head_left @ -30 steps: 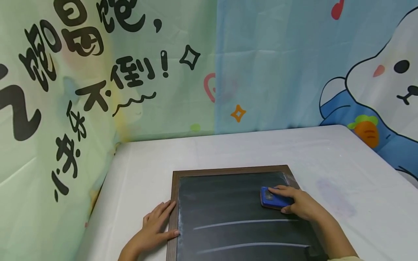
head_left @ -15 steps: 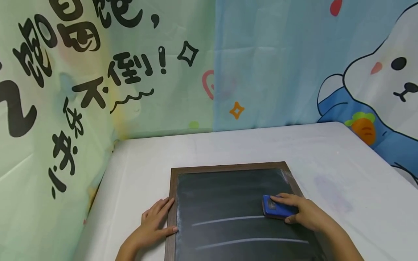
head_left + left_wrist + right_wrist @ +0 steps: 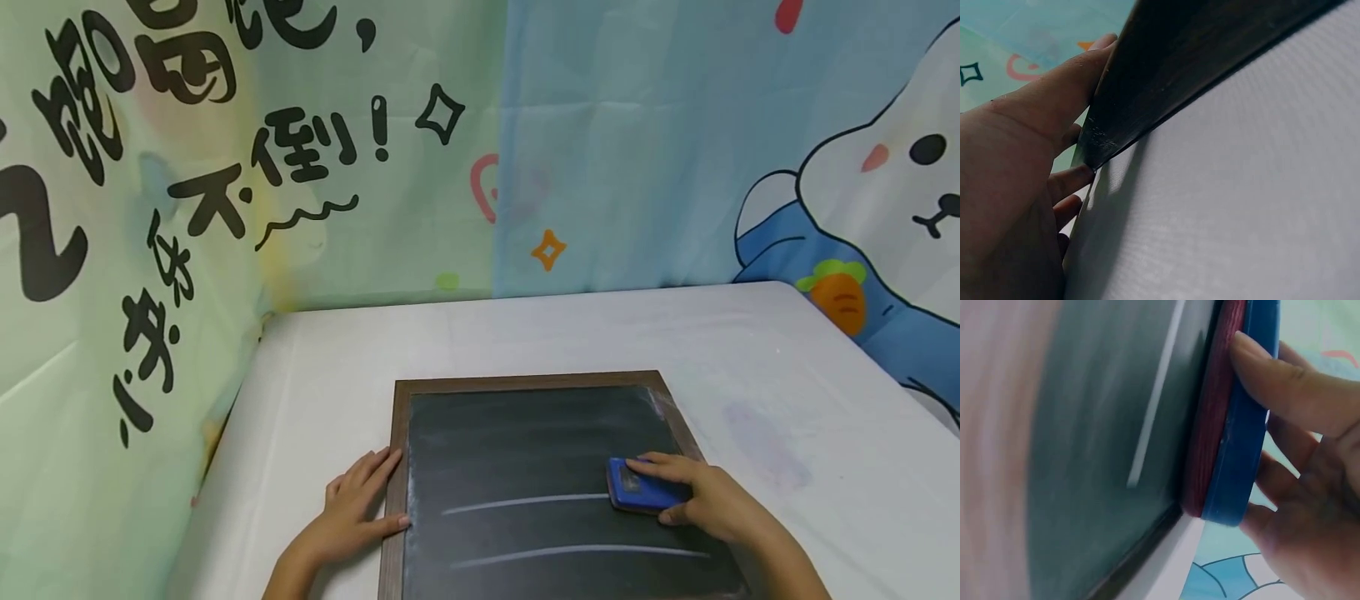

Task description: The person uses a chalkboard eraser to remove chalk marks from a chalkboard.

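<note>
A blue chalkboard eraser [image 3: 645, 492] with a dark red felt side lies on the chalkboard [image 3: 510, 446], held by my right hand [image 3: 716, 500]. In the right wrist view, the thumb presses the near side of the eraser [image 3: 1238, 444] and the other fingers go round behind it. Two white chalk lines cross the dark surface; the upper line [image 3: 525, 504] runs up to the eraser's left edge, the lower line [image 3: 585, 550] lies nearer the person. My left hand [image 3: 345, 512] rests at the board's left edge, its thumb and fingertips touching the brown wooden frame [image 3: 1166, 56].
The board lies on a white-covered table [image 3: 337, 358]. Printed cloth curtains [image 3: 390, 250] hang behind and at the left, with black lettering and a cartoon animal [image 3: 885, 175]. A faint purple stain [image 3: 765, 442] marks the cloth to the right.
My right hand has slid the eraser down the board, from above the upper chalk line onto its right part. That part no longer shows. The left hand stays at the frame.
</note>
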`<action>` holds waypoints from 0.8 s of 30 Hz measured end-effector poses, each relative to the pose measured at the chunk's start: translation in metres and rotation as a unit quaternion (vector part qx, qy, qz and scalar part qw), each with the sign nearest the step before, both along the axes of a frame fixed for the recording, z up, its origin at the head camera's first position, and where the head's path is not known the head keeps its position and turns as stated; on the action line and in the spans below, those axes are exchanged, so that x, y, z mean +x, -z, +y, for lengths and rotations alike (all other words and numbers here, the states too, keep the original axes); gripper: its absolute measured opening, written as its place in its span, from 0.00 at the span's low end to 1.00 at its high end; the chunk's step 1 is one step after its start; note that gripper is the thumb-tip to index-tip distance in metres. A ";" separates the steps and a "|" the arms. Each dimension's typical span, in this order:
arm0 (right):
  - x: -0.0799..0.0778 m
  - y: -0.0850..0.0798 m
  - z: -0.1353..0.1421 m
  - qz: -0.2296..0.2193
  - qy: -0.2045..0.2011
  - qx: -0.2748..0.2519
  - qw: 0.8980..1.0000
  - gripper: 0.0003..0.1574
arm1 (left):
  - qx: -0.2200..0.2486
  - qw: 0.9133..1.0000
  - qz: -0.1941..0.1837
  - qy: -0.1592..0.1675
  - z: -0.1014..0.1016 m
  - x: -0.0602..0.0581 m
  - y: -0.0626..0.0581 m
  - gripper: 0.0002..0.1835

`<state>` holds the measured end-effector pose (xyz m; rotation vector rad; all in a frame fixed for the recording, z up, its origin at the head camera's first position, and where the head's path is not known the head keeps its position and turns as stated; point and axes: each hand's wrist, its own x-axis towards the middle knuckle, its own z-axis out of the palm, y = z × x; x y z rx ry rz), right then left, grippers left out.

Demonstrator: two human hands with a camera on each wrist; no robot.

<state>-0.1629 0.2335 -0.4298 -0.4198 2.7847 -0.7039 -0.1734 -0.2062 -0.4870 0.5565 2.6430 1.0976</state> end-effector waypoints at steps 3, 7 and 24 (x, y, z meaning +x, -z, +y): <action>0.001 0.001 -0.004 0.008 0.003 -0.005 1.000 0.40 | 0.002 1.000 0.001 0.001 0.000 0.000 -0.001 0.43; 0.002 0.001 -0.016 0.017 0.001 -0.002 1.000 0.41 | -0.003 1.000 0.002 0.002 0.001 -0.001 0.000 0.43; -0.004 -0.007 -0.117 -0.014 -0.042 -0.009 0.999 0.40 | 0.001 1.000 0.005 0.002 -0.001 -0.002 0.002 0.44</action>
